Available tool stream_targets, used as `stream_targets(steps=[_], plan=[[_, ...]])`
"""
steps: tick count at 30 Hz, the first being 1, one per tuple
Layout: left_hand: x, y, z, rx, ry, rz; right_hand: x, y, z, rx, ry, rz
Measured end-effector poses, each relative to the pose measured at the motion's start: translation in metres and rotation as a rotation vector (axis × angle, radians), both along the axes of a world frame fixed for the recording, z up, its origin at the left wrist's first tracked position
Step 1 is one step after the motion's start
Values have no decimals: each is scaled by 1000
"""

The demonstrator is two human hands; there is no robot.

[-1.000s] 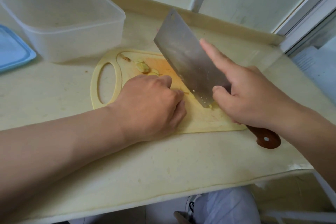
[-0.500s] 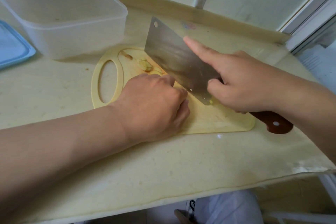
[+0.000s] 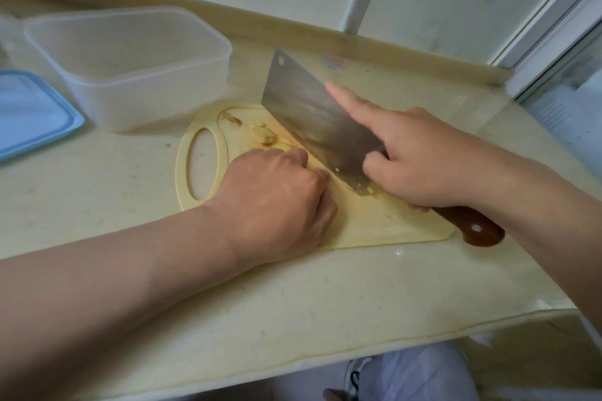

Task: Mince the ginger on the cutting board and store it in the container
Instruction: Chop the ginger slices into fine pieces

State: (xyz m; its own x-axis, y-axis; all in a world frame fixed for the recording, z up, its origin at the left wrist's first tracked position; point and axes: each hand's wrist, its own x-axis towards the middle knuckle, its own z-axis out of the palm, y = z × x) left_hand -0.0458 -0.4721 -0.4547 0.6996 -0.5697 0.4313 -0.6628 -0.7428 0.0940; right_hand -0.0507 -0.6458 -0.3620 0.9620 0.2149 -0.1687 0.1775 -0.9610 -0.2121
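With the right hand (image 3: 420, 166) gripping the cleaver (image 3: 312, 117) and the left hand (image 3: 277, 195) curled on ginger (image 3: 263, 136), a drifting blade could nick the knuckles just beside it.

**What I can't make out from up here**

My left hand (image 3: 277, 192) is knuckles-up, its fingertips tucked under the palm, so whatever they press on the cutting board (image 3: 374, 225) is hidden from me. The cleaver (image 3: 312, 117) screens the strip of board behind its blade, and the pale specks near its lower corner are too small to name. My right hand (image 3: 423, 166) covers most of the handle (image 3: 472, 226); only the butt shows. The ginger (image 3: 262, 135) slices are partly behind my knuckles. The blue lid (image 3: 32, 114) runs off the left edge. The container (image 3: 146, 101) blurs at its far corner. A coloured mark (image 3: 335, 62) on the counter is unreadable. A shoe (image 3: 355, 378) is cut off below.
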Motion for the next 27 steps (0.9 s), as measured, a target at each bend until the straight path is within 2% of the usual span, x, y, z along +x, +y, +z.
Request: stream_targets(steps=[5,11,18,27], plan=[[1,0,-1,-13,20,-17,-6,-14,-3,62,26,-28],[4,1,-4,-15,51,-204,11,-16,-14,273,-47,-131],[5,1,-3,-12,55,-197,18,-32,-7,285,-59,-188],[4,4,-3,-59,77,-135,10,-32,-13,484,-7,-239]])
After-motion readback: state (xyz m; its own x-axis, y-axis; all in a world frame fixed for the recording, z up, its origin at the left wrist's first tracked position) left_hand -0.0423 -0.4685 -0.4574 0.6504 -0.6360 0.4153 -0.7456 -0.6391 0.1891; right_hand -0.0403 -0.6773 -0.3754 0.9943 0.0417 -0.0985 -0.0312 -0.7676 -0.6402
